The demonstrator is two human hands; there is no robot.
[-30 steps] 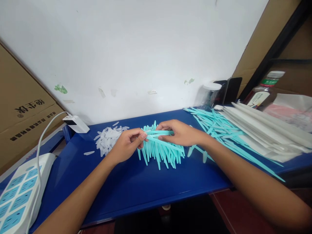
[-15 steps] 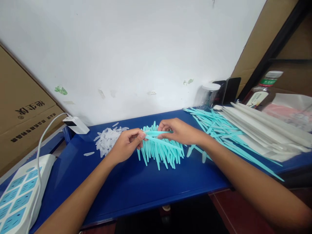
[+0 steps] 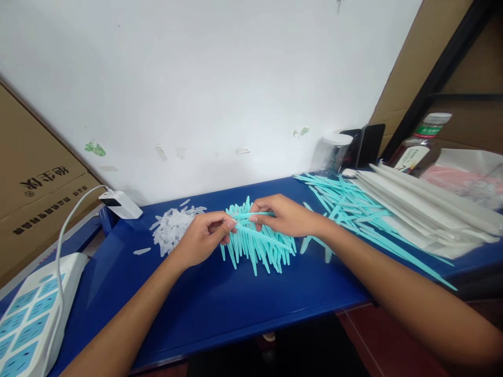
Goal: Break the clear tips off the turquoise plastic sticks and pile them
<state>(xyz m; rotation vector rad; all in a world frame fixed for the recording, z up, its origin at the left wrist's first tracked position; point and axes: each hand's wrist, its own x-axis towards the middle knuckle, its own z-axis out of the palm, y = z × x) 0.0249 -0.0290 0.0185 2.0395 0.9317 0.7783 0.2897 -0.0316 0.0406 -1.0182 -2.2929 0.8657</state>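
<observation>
My left hand [image 3: 208, 234] is closed in a pinch on the left ends of two slim, tapered turquoise plastic sticks. One of these turquoise sticks [image 3: 271, 236] slants down to the right from the pinch. The other runs across to my right hand [image 3: 277, 215], whose thumb and fingers are closed around it. Both hands are above a heap of similar turquoise sticks [image 3: 257, 256], laid roughly side by side on the blue table [image 3: 220, 309]. What sits at the pinched tips is hidden by my left fingers. Left of my left hand lies a pile of small translucent white pieces [image 3: 168, 230].
More turquoise sticks [image 3: 346, 201] lie scattered at the right, beside a stack of white plastic bags [image 3: 424, 209]. A lidded jar [image 3: 336, 154] and a bottle [image 3: 420, 144] stand behind. On the left are a power strip [image 3: 23, 319], a white device [image 3: 120, 204] with a cable, and a cardboard box [image 3: 39, 167].
My right hand has shifted slightly left along the stick, closer to my left fingers. Both hands still hold the sticks, and the view has tilted a little.
</observation>
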